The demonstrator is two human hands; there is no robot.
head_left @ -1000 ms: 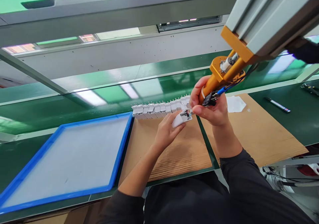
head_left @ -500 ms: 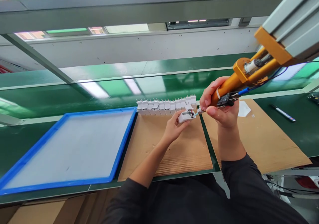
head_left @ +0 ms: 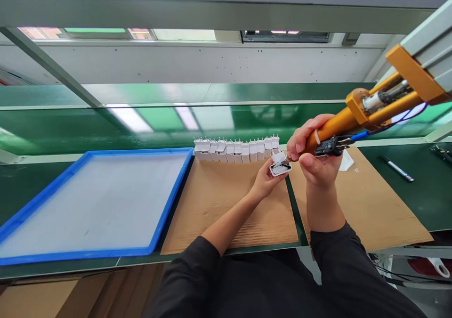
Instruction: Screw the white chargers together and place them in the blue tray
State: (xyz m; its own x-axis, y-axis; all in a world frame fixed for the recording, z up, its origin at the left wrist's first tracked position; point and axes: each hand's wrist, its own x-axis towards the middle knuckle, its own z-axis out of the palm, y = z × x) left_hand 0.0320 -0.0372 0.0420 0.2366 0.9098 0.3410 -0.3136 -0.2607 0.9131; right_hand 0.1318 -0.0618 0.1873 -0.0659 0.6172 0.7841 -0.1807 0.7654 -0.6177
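Observation:
My left hand (head_left: 265, 181) is closed on a small white charger housing (head_left: 280, 167), held open side up above the cardboard sheet (head_left: 226, 205). My right hand (head_left: 315, 155) is wrapped round the orange tool (head_left: 348, 120) that hangs from a grey rail at the upper right. The tool's tip meets the housing. A small black board (head_left: 328, 146) with blue wires is fixed to the tool beside my fingers. Behind my hands stands a row of several white charger housings (head_left: 236, 149), prongs up.
A blue-rimmed shallow tray (head_left: 160, 216) with a grey floor lies at the left. A second cardboard sheet (head_left: 374, 205) lies at the right with a white piece (head_left: 348, 160) on it. A marker pen (head_left: 397, 168) rests on the green belt at the far right.
Both hands, the housing and the tool have shifted a little to the right in the picture. The housing now faces more upward in my left hand.

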